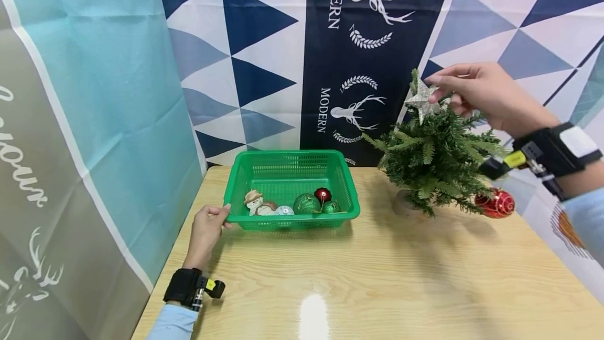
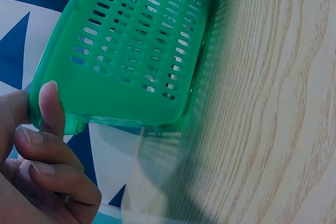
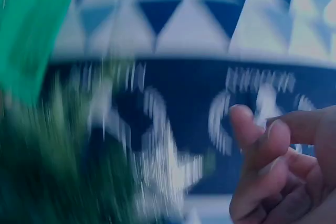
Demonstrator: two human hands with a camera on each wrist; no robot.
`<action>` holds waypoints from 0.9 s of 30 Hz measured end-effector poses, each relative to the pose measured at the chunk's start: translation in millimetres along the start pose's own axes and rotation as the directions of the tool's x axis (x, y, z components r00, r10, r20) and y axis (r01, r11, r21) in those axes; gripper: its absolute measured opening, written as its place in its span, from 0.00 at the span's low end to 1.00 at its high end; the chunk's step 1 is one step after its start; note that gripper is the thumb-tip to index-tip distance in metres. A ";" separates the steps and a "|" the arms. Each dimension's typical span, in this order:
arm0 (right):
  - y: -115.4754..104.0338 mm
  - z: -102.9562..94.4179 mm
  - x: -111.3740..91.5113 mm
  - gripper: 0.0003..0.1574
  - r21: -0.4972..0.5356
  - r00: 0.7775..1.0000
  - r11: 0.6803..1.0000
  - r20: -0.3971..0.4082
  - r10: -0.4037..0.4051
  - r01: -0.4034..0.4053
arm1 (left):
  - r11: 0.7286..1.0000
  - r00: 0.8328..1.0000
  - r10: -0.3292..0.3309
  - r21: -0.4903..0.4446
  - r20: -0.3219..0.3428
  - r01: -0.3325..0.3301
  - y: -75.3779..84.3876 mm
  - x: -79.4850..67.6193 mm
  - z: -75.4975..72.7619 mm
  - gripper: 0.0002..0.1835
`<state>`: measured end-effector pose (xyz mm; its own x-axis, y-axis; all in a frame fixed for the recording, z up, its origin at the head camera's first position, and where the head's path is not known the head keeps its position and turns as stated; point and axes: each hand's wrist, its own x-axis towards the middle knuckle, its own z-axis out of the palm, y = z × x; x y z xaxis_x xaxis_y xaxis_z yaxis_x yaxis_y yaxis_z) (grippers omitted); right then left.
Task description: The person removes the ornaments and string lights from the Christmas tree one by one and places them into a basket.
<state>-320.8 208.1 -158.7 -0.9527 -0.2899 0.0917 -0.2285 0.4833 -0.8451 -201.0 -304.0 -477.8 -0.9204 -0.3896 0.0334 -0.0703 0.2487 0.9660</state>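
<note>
My left hand (image 1: 207, 230) grips the near left corner of a green plastic basket (image 1: 292, 223), thumb and fingers on the rim. In the basket lie a snowman ornament (image 1: 253, 201), a large green glitter ball (image 1: 306, 204), a smaller green ball (image 1: 330, 206), a dark red ornament (image 1: 323, 194) and a pale ball (image 1: 284, 210). My right hand (image 1: 486, 93) is at the top of a small artificial Christmas tree (image 1: 434, 156), beside a silver glitter star (image 1: 421, 99). In the right wrist view the star (image 3: 170, 177) is blurred and apart from the loosely curled fingers.
A red patterned bauble (image 1: 495, 203) hangs low on the tree's right side. The tree's pale base (image 1: 405, 204) stands at the back right of the wooden table (image 1: 330, 272). Patterned cloth (image 1: 264, 25) hangs close behind the table, and more cloth (image 1: 108, 93) hangs along its left.
</note>
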 end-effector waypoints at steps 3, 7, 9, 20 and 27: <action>12.7 -22.8 24.8 0.30 -0.274 0.999 0.961 -0.049 0.023 -0.035 | 1.000 1.000 0.004 0.007 -0.010 -0.004 0.2 0.6 -3.2 0.19; 24.3 -35.3 48.1 0.37 -0.545 0.997 0.836 0.001 0.076 -0.063 | 1.000 1.000 0.003 -0.003 -0.011 -0.003 0.3 1.1 -3.6 0.18; 27.1 -38.4 54.6 0.37 -0.580 0.993 0.811 0.029 0.113 -0.075 | 1.000 1.000 0.000 -0.007 -0.003 0.000 -0.1 1.1 -2.5 0.18; 33.7 -30.9 57.2 0.36 -0.744 0.997 0.666 -0.002 -0.073 0.048 | 1.000 1.000 0.007 -0.015 -0.011 -0.007 0.7 4.2 -1.9 0.19; 35.8 -23.3 55.8 0.27 -0.772 0.991 0.634 -0.056 -0.123 0.035 | 1.000 1.000 -0.001 -0.012 0.002 0.001 0.0 3.2 -1.2 0.18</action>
<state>-386.8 228.4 -171.6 -0.9271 -0.3006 0.2238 -0.3334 0.9343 -0.1262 -203.5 -306.3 -477.5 -0.9212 -0.3878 0.0318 -0.0665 0.2374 0.9691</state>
